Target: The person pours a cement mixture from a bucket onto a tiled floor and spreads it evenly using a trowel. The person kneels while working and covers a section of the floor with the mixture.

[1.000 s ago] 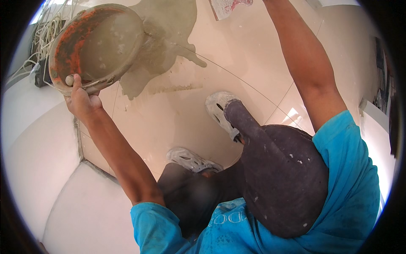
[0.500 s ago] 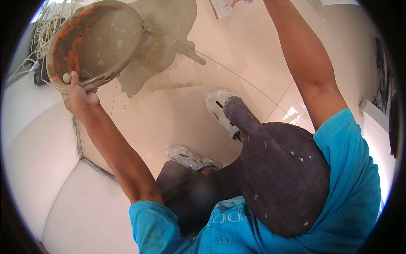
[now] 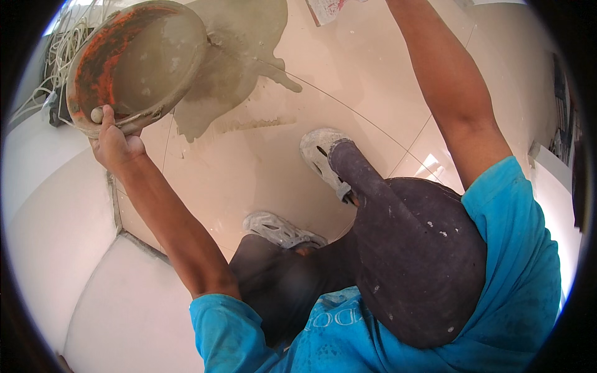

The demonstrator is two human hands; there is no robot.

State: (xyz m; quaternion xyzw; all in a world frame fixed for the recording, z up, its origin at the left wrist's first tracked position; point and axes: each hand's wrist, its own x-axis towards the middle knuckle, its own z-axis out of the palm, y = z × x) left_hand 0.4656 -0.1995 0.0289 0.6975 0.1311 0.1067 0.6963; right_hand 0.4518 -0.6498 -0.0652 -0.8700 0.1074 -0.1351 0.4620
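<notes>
My left hand (image 3: 118, 148) is closed on the near rim of a round orange basin (image 3: 84, 78) caked with grey, its thumb over the edge. The basin is tilted, with grey slurry inside it. A wet grey slurry puddle (image 3: 239, 65) spreads over the floor tiles from the basin's right side. My right forearm (image 3: 438, 68) reaches out past the top edge, so that hand is out of sight. Left of that forearm, the corner of a flat pale tool with reddish smears (image 3: 324, 9) shows; its kind and what holds it are cut off.
Beige floor tiles (image 3: 348, 81) lie under my grey-smeared clogs (image 3: 320, 155). Tangled pale cables (image 3: 65, 53) are at the far left behind the basin. A white wall (image 3: 56, 186) runs along the left. Dark stacked items (image 3: 563, 112) stand at the far right.
The basin and my left hand appear very slightly farther left. Little else differs.
</notes>
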